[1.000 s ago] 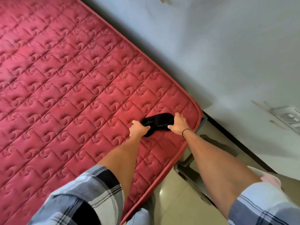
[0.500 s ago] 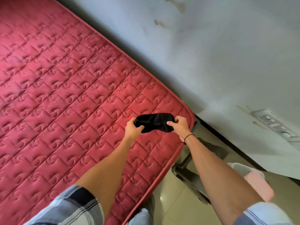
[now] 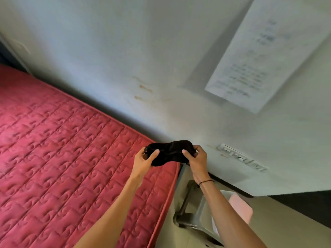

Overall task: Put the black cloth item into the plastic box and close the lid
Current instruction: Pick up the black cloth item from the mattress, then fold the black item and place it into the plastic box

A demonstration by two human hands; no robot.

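Two hands: left hand, right hand pinching one black cloth item.

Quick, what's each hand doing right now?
Left hand: closed on the black cloth item.
Right hand: closed on its other end.

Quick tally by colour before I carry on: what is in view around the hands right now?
Black: 2, the cloth item held between the left hand and right hand, and a wrist band
Red: 1, the mattress
Pink: 1, a partly hidden box-like item on the floor
White: 1, a paper sheet on the wall
Total: 5
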